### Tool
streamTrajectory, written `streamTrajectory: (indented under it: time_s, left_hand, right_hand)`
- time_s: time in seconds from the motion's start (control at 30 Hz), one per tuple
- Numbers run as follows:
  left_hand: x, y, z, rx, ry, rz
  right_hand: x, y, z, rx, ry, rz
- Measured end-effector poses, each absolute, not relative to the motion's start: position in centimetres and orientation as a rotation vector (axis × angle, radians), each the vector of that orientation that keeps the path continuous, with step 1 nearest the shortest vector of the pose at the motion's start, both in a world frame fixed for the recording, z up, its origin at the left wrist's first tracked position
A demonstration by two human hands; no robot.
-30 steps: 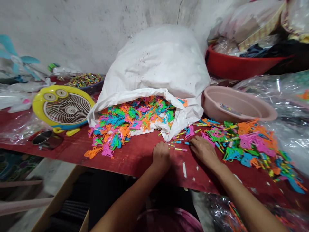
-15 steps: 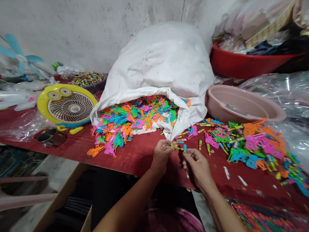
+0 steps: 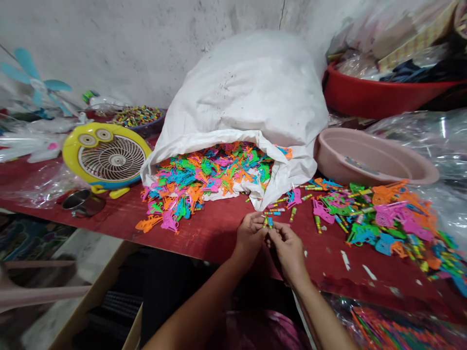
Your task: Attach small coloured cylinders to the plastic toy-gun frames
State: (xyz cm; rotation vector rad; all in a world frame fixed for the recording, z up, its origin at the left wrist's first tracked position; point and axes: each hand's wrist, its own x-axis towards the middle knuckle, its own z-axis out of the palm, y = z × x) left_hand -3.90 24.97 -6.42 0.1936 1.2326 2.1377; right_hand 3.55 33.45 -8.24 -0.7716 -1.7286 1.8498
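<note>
My left hand and my right hand meet over the front of the red table. Between the left fingertips is a small yellow-green tube. A small blue-and-yellow tube stands upright at my right fingertips, side by side with the first one. The fingers hide their lower ends. Just beyond the hands lie several more little tubes. A large white sack lies open behind them, spilling bright plastic toy pieces. To the right is a pile of similar toy pieces mixed with tubes.
At left stand a yellow fan, a metal cup and a basin of tubes. A pink basin and a red tub are at right. Paper scraps lie near the table's front edge.
My right hand has moved left towards my left hand, bringing the two held tubes together. The blue tube is now right beside the yellow-green one. The whole view has shifted slightly.
</note>
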Motion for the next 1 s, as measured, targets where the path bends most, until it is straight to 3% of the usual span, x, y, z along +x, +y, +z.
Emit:
streamTrajectory:
  time_s: [0.17, 0.33, 0.47, 0.7, 0.9, 1.0]
  left_hand:
    - [-3.9, 24.9, -6.4, 0.147, 1.157, 2.068]
    - [-2.8, 25.2, -6.4, 0.136, 1.190, 2.095]
    - [-3.3, 25.0, -6.4, 0.131, 1.318, 2.090]
    - [-4.3, 25.4, -7.0, 0.325, 1.643, 1.957]
    - [-3.8, 26.4, -6.8, 1.337, 2.278, 1.368]
    - [-3.2, 26.7, -7.2, 1.421, 2.449, 1.046]
  right_hand:
    - [3.4, 33.1, -9.3, -0.789, -1.778, 1.745]
    - [3.6, 32.2, -9.0, -0.702, -2.144, 1.241]
    - [4.8, 34.1, -7.9, -0.411, -2.375, 1.115]
    - [6.2, 40.7, -7.4, -0.417, -2.728, 0.439]
    - [5.5, 39.4, -7.9, -0.243, -2.695, 0.749]
    - [5.2, 38.6, -8.3, -0.214, -2.600, 0.846]
